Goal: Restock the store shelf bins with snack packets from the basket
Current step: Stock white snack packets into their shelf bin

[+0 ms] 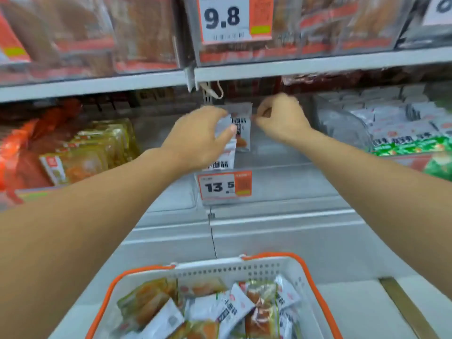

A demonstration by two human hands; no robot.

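Note:
My left hand grips a small stack of white snack packets with black lettering, held over the clear middle shelf bin. My right hand is curled beside the top packet, its fingertips pinching the packet's upper right edge. Below, near the frame's bottom, stands the white basket with orange handles, holding several white and yellow-orange snack packets.
A bin of yellow packets sits left of the middle bin and a bin of white and green packets sits right. Price tags read 13.5 and 9.8. An upper shelf of red packets overhangs the hands.

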